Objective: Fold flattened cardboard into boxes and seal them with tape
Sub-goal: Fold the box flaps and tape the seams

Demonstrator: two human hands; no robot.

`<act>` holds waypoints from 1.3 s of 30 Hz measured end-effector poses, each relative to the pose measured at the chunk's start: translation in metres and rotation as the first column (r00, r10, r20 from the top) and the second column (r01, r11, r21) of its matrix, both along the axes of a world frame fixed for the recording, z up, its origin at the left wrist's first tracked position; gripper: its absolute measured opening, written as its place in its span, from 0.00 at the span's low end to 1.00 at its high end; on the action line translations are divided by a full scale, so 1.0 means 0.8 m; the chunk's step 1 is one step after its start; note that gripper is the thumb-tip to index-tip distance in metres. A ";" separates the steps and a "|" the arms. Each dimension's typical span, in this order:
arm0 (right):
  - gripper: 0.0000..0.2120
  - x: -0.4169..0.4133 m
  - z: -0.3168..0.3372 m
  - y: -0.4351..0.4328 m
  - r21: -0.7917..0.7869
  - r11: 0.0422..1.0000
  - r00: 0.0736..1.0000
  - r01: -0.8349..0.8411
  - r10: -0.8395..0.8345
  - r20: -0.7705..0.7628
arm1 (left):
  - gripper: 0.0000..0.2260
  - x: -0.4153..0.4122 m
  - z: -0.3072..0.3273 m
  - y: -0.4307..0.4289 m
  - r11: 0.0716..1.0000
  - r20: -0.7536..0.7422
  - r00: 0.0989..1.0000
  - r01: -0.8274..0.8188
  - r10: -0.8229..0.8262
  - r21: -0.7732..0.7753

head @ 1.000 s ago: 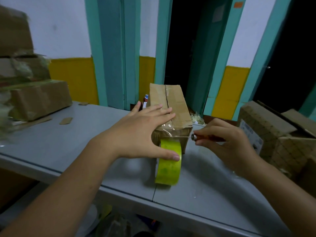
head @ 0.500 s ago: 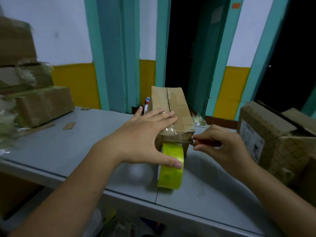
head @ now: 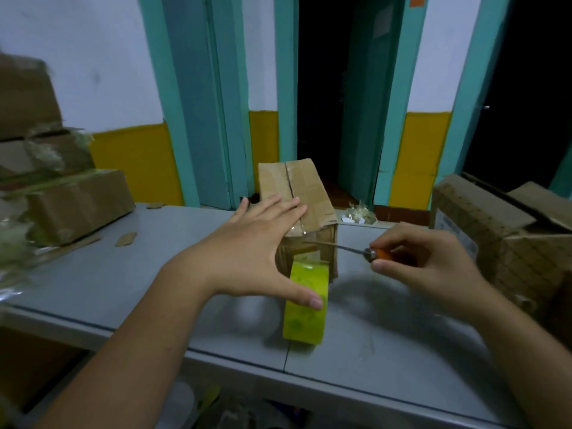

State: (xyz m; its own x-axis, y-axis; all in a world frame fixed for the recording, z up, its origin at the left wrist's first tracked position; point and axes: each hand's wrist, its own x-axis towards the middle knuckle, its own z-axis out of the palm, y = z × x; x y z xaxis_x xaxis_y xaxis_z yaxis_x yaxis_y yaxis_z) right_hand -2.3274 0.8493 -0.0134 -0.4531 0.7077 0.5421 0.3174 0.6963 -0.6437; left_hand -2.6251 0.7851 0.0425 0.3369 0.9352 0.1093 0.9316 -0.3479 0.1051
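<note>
One cardboard box [head: 309, 193] stands on the table [head: 123, 289], with one yellow-green tape roll [head: 305, 317] on edge just in front of it. The left hand [head: 247, 252] lies on the box top, fingers straight and spread, thumb touching the roll. The right hand [head: 427, 261] grips one orange-handled knife [head: 356, 249], blade across the box's front.

Grey table [head: 123, 274] — behind it teal door frames [head: 161, 88], a yellow-banded wall [head: 133, 159] and dark doorway [head: 322, 88].
</note>
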 end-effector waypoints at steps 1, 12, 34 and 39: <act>0.11 0.013 0.009 0.000 -0.096 0.995 0.999 -0.034 0.032 -0.028 | 0.62 0.001 0.002 0.000 1.000 -0.002 1.000 -0.003 0.003 -0.008; 0.17 0.011 0.010 -0.003 -0.262 0.955 0.780 0.141 0.056 0.623 | 0.62 0.004 0.002 0.001 1.000 0.040 0.999 -0.019 0.020 -0.020; 0.18 -0.099 0.020 0.069 0.577 0.804 0.988 -0.142 0.076 0.137 | 0.60 0.008 -0.003 0.001 1.000 0.127 0.992 0.011 -0.009 -0.021; 0.17 -0.099 0.010 0.067 0.480 0.871 0.995 -0.104 0.092 0.049 | 0.60 0.009 -0.013 0.001 0.998 0.239 0.969 0.058 -0.058 0.004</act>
State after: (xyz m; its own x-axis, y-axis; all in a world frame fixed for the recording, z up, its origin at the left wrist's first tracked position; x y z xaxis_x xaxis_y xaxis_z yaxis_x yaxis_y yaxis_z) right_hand -2.4068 0.9028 -0.0053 -0.5238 0.3128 0.7923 0.2422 0.9464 -0.2136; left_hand -2.6175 0.7862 0.0321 0.3551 0.9152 0.1907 0.8575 -0.4001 0.3235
